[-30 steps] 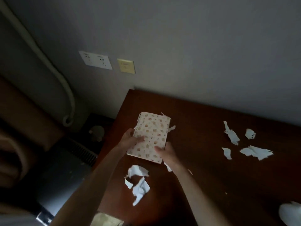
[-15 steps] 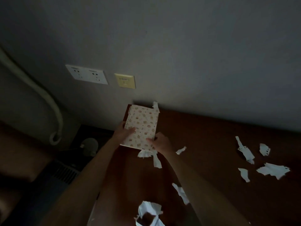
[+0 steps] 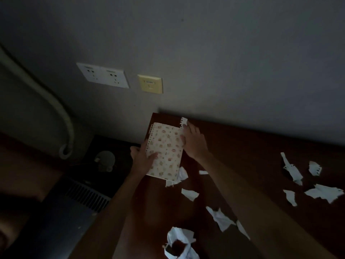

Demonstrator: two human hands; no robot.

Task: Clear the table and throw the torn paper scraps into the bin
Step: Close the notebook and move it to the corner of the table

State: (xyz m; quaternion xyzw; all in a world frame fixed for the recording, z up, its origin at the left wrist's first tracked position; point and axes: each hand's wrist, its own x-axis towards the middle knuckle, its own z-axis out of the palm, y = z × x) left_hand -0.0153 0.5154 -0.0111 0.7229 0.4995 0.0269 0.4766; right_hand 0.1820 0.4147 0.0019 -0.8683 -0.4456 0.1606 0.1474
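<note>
A patterned spiral notebook (image 3: 166, 148) lies near the far left corner of the dark wooden table (image 3: 242, 150). My left hand (image 3: 142, 157) grips its left edge, thumb on the cover. My right hand (image 3: 194, 141) rests at its right edge, fingers spread, touching a small torn scrap (image 3: 183, 122) by the wall. White torn paper scraps lie across the table: some under the notebook's near corner (image 3: 180, 177), others near my right forearm (image 3: 220, 219), a crumpled one (image 3: 179, 242) at the front, and several at the right (image 3: 293, 170).
A grey wall runs behind the table, with a white double socket (image 3: 103, 75) and a yellow plate (image 3: 150, 84). A pale pipe (image 3: 61, 118) hangs at the left. A dark round bin-like shape (image 3: 106, 161) sits on the floor left of the table.
Both hands carried the notebook away from me to the table's far left corner. My right hand slid from its bottom edge up to its top right edge.
</note>
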